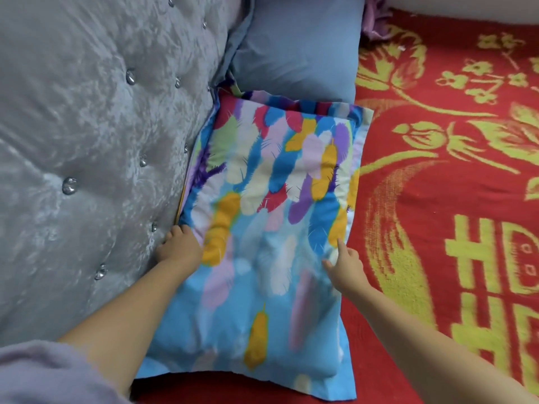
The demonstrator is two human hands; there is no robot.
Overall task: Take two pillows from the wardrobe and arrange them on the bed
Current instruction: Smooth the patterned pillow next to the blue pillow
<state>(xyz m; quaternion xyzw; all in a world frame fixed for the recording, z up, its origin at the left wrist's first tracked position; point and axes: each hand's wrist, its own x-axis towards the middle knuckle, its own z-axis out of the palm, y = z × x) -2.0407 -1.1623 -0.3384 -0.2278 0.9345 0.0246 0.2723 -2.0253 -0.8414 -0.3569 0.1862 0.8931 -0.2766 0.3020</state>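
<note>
A feather-print pillow (262, 228) in bright blue, yellow, purple and red lies flat on the bed beside the headboard. A second patterned pillow edge (262, 99) peeks out under its far end. My left hand (178, 246) rests at the pillow's left edge, fingers curled between pillow and headboard. My right hand (344, 263) lies on the pillow's right side with fingers spread, pressing on the fabric. A plain blue pillow (300, 51) sits farther up against the headboard.
The grey tufted headboard (87, 141) with crystal buttons fills the left. A red blanket (452, 199) with yellow-green patterns covers the bed to the right. Purple cloth (376, 16) lies at the top beyond the blue pillow.
</note>
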